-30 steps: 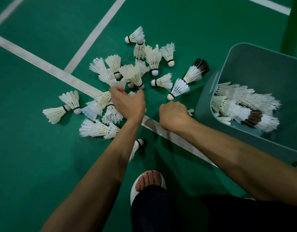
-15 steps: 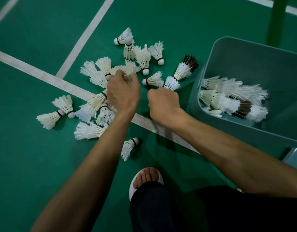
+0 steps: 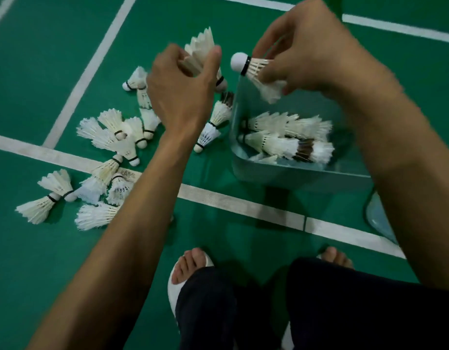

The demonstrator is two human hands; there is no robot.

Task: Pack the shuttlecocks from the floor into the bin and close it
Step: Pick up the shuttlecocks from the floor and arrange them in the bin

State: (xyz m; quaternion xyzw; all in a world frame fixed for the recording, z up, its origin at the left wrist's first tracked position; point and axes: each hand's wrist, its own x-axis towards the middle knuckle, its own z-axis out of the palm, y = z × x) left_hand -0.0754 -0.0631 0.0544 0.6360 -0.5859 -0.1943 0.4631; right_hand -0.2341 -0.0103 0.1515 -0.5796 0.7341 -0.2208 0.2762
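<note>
Risk: released early, the shuttlecock (image 3: 200, 49) clutched in the left grip (image 3: 183, 89) would fall left of the bin (image 3: 294, 176); the right grip (image 3: 307, 49) pinches a second shuttlecock (image 3: 256, 70) at its rim.

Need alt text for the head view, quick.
The right hand holds a white shuttlecock over the open grey bin; the left hand grips a second shuttlecock just left of it. Stacked shuttlecocks lie in the bin, and many more lie scattered on the green court floor.
</note>
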